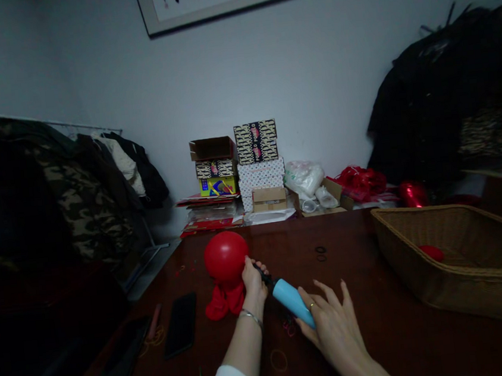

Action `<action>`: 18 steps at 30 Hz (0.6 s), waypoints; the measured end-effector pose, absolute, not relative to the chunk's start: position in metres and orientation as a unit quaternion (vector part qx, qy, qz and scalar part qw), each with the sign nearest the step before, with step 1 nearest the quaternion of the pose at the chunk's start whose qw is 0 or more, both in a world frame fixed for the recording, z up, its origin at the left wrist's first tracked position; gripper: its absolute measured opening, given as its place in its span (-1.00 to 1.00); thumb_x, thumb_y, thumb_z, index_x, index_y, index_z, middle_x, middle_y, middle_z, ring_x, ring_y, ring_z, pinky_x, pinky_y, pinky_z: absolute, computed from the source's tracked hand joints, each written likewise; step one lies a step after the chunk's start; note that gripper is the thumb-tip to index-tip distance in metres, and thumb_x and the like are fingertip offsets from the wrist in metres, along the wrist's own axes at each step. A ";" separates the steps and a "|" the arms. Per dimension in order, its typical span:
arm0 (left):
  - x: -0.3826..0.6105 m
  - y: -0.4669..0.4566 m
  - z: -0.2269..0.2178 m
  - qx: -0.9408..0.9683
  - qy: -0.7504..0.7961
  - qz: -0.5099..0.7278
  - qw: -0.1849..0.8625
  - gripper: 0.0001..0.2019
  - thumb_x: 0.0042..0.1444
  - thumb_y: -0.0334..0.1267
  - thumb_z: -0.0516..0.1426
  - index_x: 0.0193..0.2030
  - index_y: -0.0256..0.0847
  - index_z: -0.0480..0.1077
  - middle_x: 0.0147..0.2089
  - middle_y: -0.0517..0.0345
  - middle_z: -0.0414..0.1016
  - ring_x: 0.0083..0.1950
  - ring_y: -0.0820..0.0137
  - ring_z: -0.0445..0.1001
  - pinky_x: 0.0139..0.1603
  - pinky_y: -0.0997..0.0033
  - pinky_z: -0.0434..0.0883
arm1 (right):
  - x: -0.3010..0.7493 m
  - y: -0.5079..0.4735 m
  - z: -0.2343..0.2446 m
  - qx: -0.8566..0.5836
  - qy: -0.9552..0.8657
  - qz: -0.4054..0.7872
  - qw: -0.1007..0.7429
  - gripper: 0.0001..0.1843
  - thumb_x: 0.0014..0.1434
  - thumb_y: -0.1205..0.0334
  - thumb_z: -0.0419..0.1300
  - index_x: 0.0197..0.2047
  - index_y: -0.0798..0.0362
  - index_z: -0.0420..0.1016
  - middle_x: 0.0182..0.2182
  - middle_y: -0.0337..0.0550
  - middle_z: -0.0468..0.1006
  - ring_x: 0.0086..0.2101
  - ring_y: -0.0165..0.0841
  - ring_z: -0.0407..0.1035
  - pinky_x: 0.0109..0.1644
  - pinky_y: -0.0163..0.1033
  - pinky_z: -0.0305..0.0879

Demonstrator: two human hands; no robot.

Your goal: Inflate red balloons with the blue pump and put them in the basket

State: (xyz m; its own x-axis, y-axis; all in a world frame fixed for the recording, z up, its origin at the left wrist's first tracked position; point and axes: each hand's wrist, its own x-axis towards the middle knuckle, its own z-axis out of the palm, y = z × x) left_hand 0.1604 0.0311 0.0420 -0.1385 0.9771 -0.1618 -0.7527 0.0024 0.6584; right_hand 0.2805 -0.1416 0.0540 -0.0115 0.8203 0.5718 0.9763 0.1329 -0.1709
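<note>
A half-inflated red balloon (226, 255) sits on the black nozzle of a light blue hand pump (291, 299) over the dark wooden table (355, 243). My left hand (253, 281), with a bracelet on the wrist, is closed around the balloon's neck at the nozzle. My right hand (332, 320) rests against the rear end of the pump, its fingers spread and stretched out, a ring on one finger. A heap of limp red balloons (223, 303) lies just below the inflated one.
A wicker basket (465, 264) with a red balloon inside stands at the right. Two dark phones (181, 324) and a pen lie at the left. Rubber bands are scattered on the table. Stacked boxes (258, 163) and bags line the far edge; clothes hang at both sides.
</note>
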 end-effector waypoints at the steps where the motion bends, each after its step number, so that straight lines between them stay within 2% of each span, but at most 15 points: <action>1: 0.158 0.033 0.042 0.175 0.319 0.685 0.631 -0.70 0.16 -0.07 0.08 -0.46 -0.20 0.15 -0.64 0.36 0.13 -0.70 0.60 0.13 -0.69 0.62 0.08 | 0.283 -0.144 0.052 -0.639 -0.699 -0.144 0.286 -0.50 0.03 0.18 0.23 0.07 0.01 0.37 -0.20 -0.14 0.58 0.06 -0.09 0.25 0.26 0.27 -0.38; 11: 0.139 0.051 0.047 0.174 0.328 0.692 0.619 -0.69 0.14 -0.07 0.11 -0.46 -0.20 0.14 -0.64 0.35 0.13 -0.69 0.59 0.15 -0.70 0.62 0.08 | 0.315 -0.174 0.035 -0.599 -0.724 -0.211 0.268 -0.43 0.07 0.06 0.19 0.15 -0.03 0.28 -0.14 -0.17 0.56 0.06 -0.08 0.26 0.24 0.30 -0.35; 18: 0.142 0.046 0.054 0.177 0.313 0.688 0.630 -0.67 0.06 -0.08 0.19 -0.46 -0.21 0.14 -0.64 0.37 0.13 -0.69 0.61 0.14 -0.70 0.63 0.09 | 0.312 -0.173 0.040 -0.612 -0.716 -0.200 0.270 -0.47 0.05 0.11 0.20 0.12 -0.03 0.32 -0.17 -0.18 0.57 0.05 -0.07 0.26 0.23 0.31 -0.37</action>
